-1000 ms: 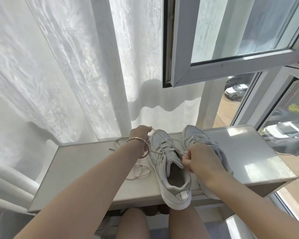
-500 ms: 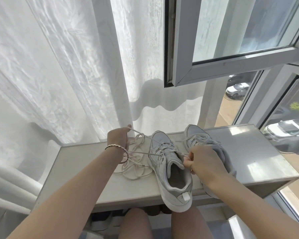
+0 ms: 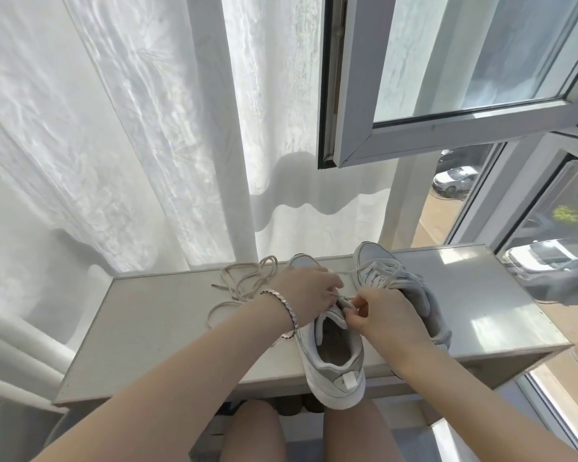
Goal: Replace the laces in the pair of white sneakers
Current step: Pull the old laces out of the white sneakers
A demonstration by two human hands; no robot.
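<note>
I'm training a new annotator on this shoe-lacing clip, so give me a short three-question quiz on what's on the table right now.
1. True or false: the right sneaker has a lace threaded through it.
2. Where does the loose lace lie? A) on the table, left of the sneakers; B) inside a sneaker; C) on the floor.
3. Fill in: the left hand and right hand meet over the ____ sneaker, pinching its lace.

Key: 1 true; 2 A; 3 left, that is the left sneaker, whose heel overhangs the table's near edge.
</note>
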